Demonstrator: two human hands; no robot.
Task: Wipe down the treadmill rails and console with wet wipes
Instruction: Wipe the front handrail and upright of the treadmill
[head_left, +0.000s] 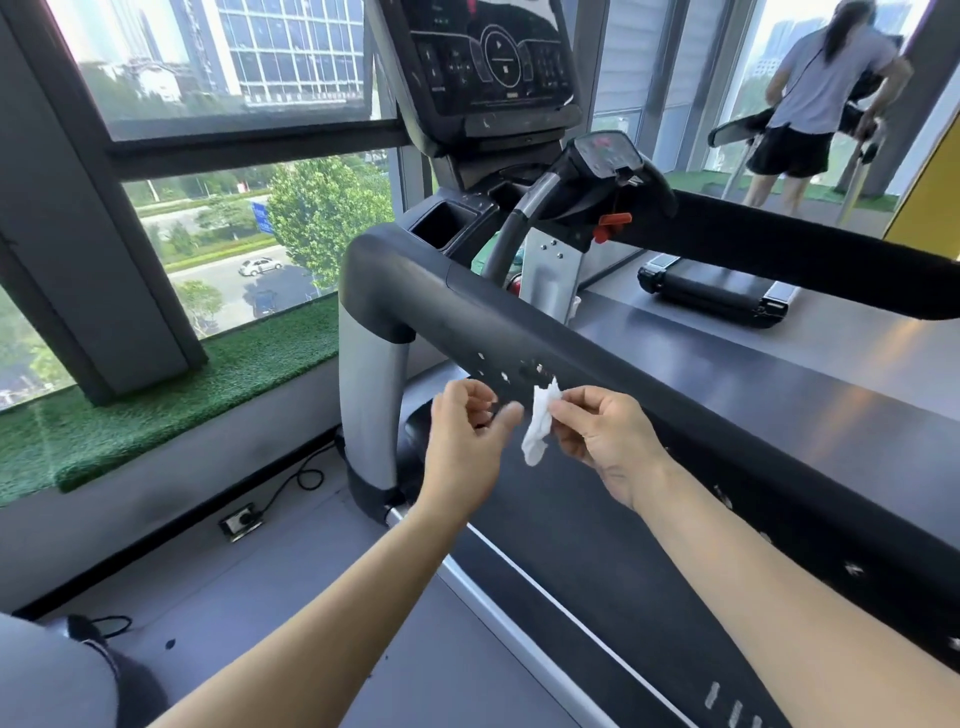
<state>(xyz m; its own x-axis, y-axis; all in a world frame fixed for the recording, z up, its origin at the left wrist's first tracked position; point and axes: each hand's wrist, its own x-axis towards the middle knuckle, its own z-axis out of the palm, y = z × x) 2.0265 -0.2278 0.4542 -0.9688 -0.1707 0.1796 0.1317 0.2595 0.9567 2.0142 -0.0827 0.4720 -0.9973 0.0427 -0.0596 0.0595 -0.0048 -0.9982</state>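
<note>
At the centre of the frame we hold both hands up in front of the near rail (649, 374), the black bar that runs from the middle left down to the lower right and carries pale flecks along its side. Our right hand (605, 441) pinches a small crumpled white wet wipe (537, 428) between thumb and fingertips, so the wipe hangs just below the rail's edge, its top corner close to the rail; we cannot tell whether it touches. Our left hand (465, 441), just left of the wipe, has its fingers loosely curled and slightly apart, holding nothing, with the thumb tip near the wipe. The console (491, 57) stands at the upper centre, its dark screen showing a round dial and button groups. Below it, a second, smaller panel (605, 153) sits above a red clip (613, 226). The far rail (810, 260) crosses the right side of the frame. In the upper right, another person (821, 98) stands at a separate machine by the windows. Green artificial turf (171, 405) lines the sill at left, and a floor socket (241, 522) with a black cable lies at lower left.
</note>
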